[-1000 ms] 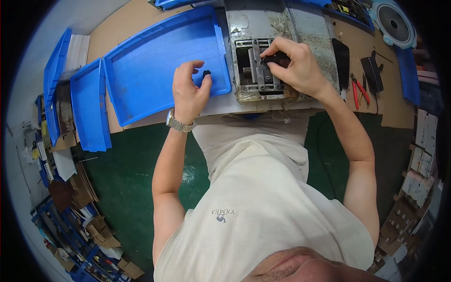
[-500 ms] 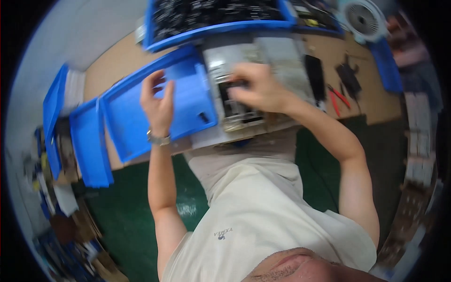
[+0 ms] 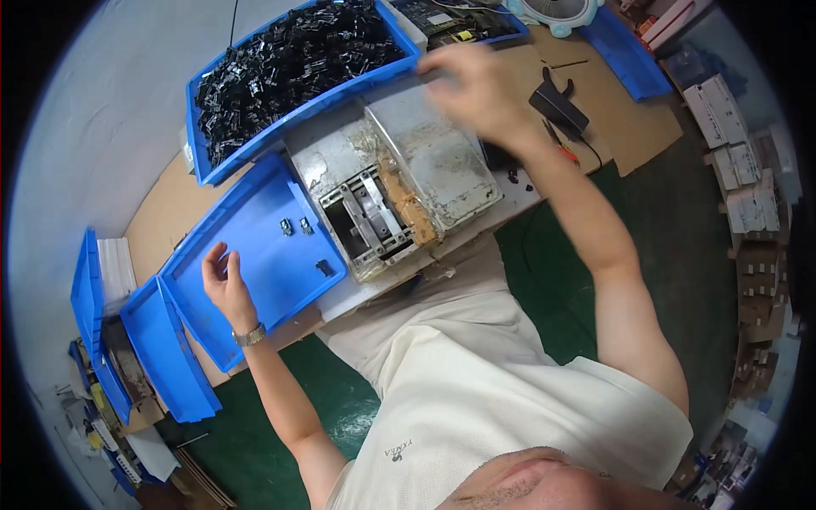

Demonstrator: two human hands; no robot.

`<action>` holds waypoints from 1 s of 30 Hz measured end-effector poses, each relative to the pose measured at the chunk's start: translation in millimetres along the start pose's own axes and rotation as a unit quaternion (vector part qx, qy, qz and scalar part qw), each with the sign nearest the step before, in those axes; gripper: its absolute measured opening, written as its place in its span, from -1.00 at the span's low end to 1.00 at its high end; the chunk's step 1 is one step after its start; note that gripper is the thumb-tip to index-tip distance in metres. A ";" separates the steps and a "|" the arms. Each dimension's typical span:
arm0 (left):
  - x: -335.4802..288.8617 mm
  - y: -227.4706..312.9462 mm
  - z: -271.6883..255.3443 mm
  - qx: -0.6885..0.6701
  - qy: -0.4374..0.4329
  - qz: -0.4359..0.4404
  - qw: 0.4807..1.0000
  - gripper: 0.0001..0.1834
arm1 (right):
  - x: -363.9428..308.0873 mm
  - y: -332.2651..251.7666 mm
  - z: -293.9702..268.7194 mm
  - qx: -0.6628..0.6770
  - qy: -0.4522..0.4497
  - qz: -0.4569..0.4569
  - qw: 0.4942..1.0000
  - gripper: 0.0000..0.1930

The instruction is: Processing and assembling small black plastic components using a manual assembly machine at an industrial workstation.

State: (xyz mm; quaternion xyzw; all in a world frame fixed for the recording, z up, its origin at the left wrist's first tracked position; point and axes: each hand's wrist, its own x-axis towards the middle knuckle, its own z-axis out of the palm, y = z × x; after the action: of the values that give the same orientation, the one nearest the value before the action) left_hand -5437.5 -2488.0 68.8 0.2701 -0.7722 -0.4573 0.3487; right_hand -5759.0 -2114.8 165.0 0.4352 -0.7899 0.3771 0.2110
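My left hand (image 3: 228, 285) hovers over the left part of a shallow blue tray (image 3: 197, 263), thumb and fingers apart with nothing between them. Three small dark parts lie in that tray; one black part (image 3: 323, 268) is near its right edge. My right hand (image 3: 480, 89) is raised past the far side of a worn grey metal machine (image 3: 450, 174), near the corner of a big blue bin (image 3: 297, 119). Motion smears its fingers, so any held thing cannot be made out. A metal fixture with bars (image 3: 367, 212) sits in the machine, beside a brown strip.
Small black parts (image 3: 289, 64) fill the big bin. To the right on the table lie a black corded device (image 3: 557, 106), red-handled pliers (image 3: 565, 151) and black crumbs (image 3: 517, 178). A fan (image 3: 557, 10) stands at the far right. More blue trays (image 3: 170, 348) lean at the left.
My right hand has left the fixture and moved away and to the right. The left hand has shifted left over the tray, where two more small parts now show. The view has turned.
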 end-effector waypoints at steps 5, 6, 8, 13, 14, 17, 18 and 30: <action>33.4 -8.3 -15.5 -0.017 0.035 -0.007 0.999 -0.67 | -125.0 171.3 -81.0 -0.326 -0.049 0.273 0.904 -0.36; 43.3 -9.3 -15.2 -0.019 0.034 0.001 0.999 -0.64 | -136.6 182.4 -80.3 -0.323 -0.047 0.272 0.905 -0.36; 59.2 -2.9 -12.0 0.005 0.045 0.014 0.999 -0.63 | -152.1 201.5 -74.7 -0.295 -0.084 0.283 0.909 -0.34; 109.8 6.5 25.8 -0.028 0.049 0.018 0.998 -0.59 | -149.9 231.0 -70.7 -0.252 -0.052 0.201 0.945 -0.41; 119.5 14.1 43.2 -0.021 0.050 0.021 0.998 -0.59 | -151.1 235.4 -69.3 -0.237 -0.039 0.167 0.956 -0.43; 147.7 10.9 56.0 0.015 0.133 0.046 0.990 -0.53 | -97.1 180.6 -61.3 -0.330 -0.112 0.209 0.914 -0.53; 160.4 13.5 64.2 0.017 0.124 0.045 0.991 -0.51 | -84.9 183.9 -51.0 -0.327 -0.110 0.206 0.916 -0.53; 150.4 34.5 100.8 -0.025 -0.008 -0.156 0.987 -0.37 | 86.7 125.8 91.7 -0.039 -0.053 0.308 0.949 -0.47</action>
State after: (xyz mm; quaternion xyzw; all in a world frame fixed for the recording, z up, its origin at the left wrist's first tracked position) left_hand -5612.0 -2531.5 109.4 0.3753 -0.7114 -0.5274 0.2736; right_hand -5912.1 -2189.7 113.0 0.1815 -0.9097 0.3687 0.0593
